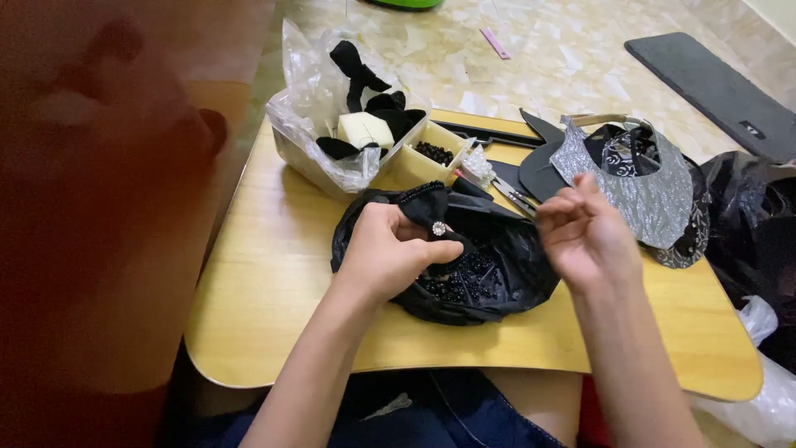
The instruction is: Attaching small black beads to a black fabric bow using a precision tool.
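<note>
Forearms come in from the near edge, over a dark blue lap and onto the yellow worktop (274,332).

Landmark: black plastic bag (489,278), lying open near the middle of the worktop.

- Left hand (388,253) sits on the bag's near-left side. Its fingers are curled and pressed together, pinching a black beaded fabric piece (423,203) with a small round sparkly stud (439,228) at the thumb tip.
- Right hand (587,236) hovers over the bag's right edge, fingertips drawn close together as if pinching something very fine; I cannot tell what, if anything, is between them.
- Loose black beads (460,278) pool inside the bag, just right of the left hand.

Handling judgement: the fabric piece looks light, soft and floppy, so it needs support close to the working spot. Best hold is on the cloth beside the stud, not on the beaded trim, which looks easy to snag or pull loose. Beads are tiny, smooth and prone to roll, and the bag itself is slippery and crinkles.

Beyond the bag:
- Scissors (514,197) lie just behind it.
- Behind-left stands a compartment tray (427,162) holding more beads, with a clear plastic bag (311,108) of black scraps and a pale foam block (365,129).
- Behind-right, silver patterned fabric (643,187) rests on black cut shapes.
- Farthest right, on the floor, lies a dark flat board (717,91).
</note>
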